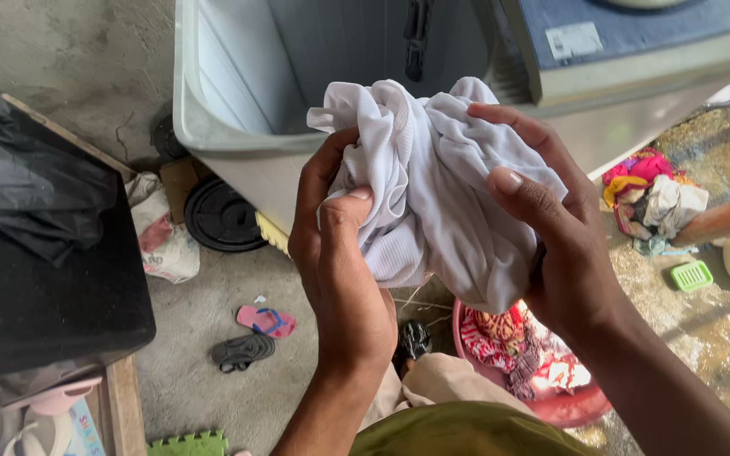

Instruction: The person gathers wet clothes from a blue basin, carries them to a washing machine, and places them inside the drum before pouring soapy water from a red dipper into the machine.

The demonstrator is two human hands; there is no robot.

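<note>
Nearest the person, a red basin (569,407) sits on the floor (196,355) below the hands, loaded with patterned red and pink clothes (500,342). A green foam mat piece (186,443) lies at the near left edge.

Above the basin, both hands grip one bunched white cloth (433,194). The left hand (335,253) is curled around the cloth's left side, with the thumb pressed flat on the fabric. The right hand (551,219) wraps the right side, fingers laid over the top folds and thumb raised just clear of the fabric. The cloth is held in the air between the two hands, in front of the washing machine's near edge.

On the floor to the left lie a pink flip-flop (266,320) and a dark sandal (242,350), close together. Further left, a black bag (27,186) rests on a dark desk (69,304).

To the right, a heap of mixed coloured clothes (648,198) lies on wet ground, with a small green soap tray (691,275) near it.

Farthest away stands the grey washing machine (238,143), its open tub (340,59) directly behind the cloth. A round black lid (221,217) lies on the floor beside its base.
</note>
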